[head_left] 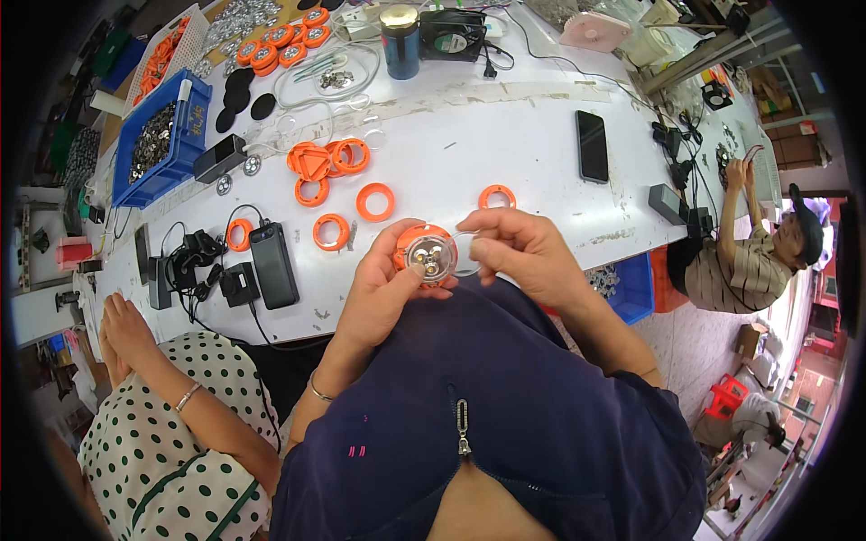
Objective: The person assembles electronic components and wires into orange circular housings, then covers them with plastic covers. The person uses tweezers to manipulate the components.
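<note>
My left hand (379, 287) is closed around a round orange LED light (429, 256), its thumb resting on the face where several LEDs show. Between the thumb and fingers of my right hand (528, 255) is a thin clear plastic disc (465, 256), pinched at its edge. The disc is right beside the light; whether the two touch, I cannot tell. Beyond my hands lie loose orange rings, one (497, 197) near my right fingers, another (375, 202) farther left, and a small pile (310, 161) behind them.
A blue bin (194, 113) of small metal parts stands at the far left. A black power bank (273, 264) and cabled adapters lie near the left edge. A phone (592, 146) lies right, a jar (400, 45) at the back. A person in polka dots sits on my left; another works far right.
</note>
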Available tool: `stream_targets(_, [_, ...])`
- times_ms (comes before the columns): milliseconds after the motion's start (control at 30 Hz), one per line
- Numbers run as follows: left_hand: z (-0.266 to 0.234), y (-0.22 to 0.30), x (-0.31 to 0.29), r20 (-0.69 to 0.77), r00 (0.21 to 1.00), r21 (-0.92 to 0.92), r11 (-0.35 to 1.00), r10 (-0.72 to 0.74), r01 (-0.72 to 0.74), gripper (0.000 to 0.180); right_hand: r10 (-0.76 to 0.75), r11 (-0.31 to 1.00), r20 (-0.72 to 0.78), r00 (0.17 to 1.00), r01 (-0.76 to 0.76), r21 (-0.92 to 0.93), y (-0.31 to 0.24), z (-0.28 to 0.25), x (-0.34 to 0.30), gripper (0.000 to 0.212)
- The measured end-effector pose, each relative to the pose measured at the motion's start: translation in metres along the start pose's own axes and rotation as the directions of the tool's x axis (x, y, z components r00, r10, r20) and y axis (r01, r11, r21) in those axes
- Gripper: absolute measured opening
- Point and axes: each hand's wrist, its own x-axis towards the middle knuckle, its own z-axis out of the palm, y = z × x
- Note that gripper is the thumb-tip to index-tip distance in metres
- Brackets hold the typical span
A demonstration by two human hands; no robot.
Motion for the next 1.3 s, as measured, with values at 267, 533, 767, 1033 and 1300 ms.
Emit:
stream_targets(267, [0.001,0.002,-0.003,0.013,0.999,0.012,0.999,0.031,-0.031,0.048,0.004,0.997,0.063,0.998,0.0,-0.073,0.005,0.015,0.012,0.021])
stream_targets(533, [-0.001,0.004,-0.002,0.032,0.999,-0.007,1.0,0.026,-0.026,0.048,0.017,0.999,0.025,1.0,-0.016,-0.037,0.003,0.019,0.013,0.02])
stream_targets(767, [-0.004,0.004,-0.001,0.059,0.998,-0.005,1.0,-0.011,0.012,0.048,-0.076,0.984,-0.038,0.996,0.069,-0.163,0.004,0.023,0.013,0.016])
stream_targets(1033, [-0.008,0.003,0.001,0.065,0.996,-0.049,0.997,-0.061,0.065,0.053,0.0,0.993,-0.021,1.0,-0.003,-0.117,0.009,0.023,0.015,0.014])
stream_targets(1300, [-0.012,0.001,0.003,0.069,0.996,-0.058,0.996,-0.062,0.066,0.053,-0.051,0.983,-0.051,0.997,0.041,-0.178,0.014,0.024,0.017,0.013])
